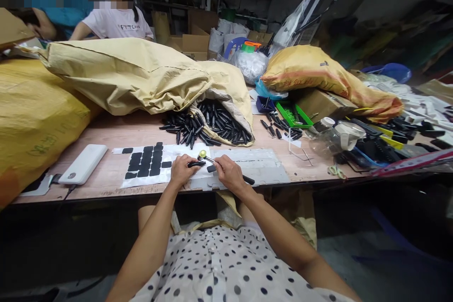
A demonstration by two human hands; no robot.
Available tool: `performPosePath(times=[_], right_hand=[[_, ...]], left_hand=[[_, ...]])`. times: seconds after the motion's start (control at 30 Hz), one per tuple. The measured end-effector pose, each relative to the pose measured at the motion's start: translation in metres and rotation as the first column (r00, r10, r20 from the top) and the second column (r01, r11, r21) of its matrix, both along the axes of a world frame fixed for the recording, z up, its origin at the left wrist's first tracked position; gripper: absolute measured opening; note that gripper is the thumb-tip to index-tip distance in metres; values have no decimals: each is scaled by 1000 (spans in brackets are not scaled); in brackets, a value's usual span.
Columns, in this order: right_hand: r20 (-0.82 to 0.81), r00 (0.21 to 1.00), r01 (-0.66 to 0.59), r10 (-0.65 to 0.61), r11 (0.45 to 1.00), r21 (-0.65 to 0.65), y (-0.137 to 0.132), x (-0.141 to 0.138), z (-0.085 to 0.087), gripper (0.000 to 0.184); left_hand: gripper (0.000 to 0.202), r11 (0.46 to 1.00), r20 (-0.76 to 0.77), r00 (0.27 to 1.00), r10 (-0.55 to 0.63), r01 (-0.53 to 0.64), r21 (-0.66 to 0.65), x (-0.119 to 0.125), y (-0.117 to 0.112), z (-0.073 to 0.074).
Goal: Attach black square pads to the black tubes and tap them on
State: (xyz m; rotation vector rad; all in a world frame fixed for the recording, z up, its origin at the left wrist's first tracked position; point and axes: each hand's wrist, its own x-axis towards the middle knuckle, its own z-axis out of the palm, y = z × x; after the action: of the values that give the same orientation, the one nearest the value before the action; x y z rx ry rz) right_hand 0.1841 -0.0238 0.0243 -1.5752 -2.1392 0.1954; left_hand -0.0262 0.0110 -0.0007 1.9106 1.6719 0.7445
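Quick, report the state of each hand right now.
Left hand: closed on a black tube.
Right hand: closed on a black stick.

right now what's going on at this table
A person at the wooden table pinches a small black part in the left hand. The right hand grips a slim black-handled tool. A sheet of black pads lies left of the hands, and a paper sack behind spills more black parts.
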Motion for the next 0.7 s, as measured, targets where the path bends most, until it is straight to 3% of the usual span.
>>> performPosePath(times=[0.13,0.27,0.4,0.57,0.7], right_hand=[[36,997,-64,66,997,-39,-1,-8,-2,20],[48,998,-43,45,999,-24,4,-9,-6,19],[67,998,-18,15,999,42,25,-5,-7,19],[185,982,-31,24,999,35,56,1,-14,15],[188,981,-61,53,997,36,70,3,-22,14]], left_hand=[[11,1000,-22,1000,8,-9,-26,1,-1,3],[13,1000,-26,1000,-4,3,-29,1,-2,4],[16,1000,-14,1000,-12,11,-7,1,-2,3],[17,1000,-11,1000,-20,20,10,1,-3,1],[17,1000,-21,1000,-22,23,21,1,-4,1]])
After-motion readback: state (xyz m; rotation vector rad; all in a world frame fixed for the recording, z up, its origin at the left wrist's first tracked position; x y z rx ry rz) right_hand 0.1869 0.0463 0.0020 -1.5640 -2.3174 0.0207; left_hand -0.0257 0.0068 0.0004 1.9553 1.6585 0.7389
